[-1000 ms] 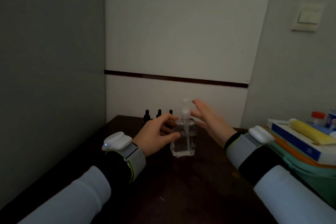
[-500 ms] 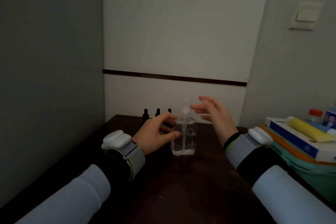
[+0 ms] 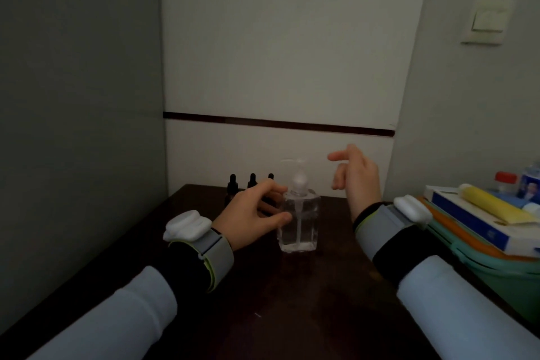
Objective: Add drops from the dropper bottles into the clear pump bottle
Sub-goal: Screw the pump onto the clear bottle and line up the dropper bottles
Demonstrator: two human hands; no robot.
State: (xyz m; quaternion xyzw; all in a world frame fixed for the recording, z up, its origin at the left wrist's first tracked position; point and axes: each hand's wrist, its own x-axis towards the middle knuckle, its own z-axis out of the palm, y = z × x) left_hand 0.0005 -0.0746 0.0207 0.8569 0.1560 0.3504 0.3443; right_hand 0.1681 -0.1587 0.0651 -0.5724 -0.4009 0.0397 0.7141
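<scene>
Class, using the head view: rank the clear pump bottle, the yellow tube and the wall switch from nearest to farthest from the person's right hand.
From the right hand, raised with its fingers spread:
1. Clear pump bottle: just to its left, on the dark table.
2. Yellow tube: off to the right, on the stacked boxes.
3. Wall switch: high up on the right wall.

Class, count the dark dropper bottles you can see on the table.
3, in a row at the back of the table: left dropper bottle, middle dropper bottle, right dropper bottle, partly hidden behind the left hand. More could be hidden.
</scene>
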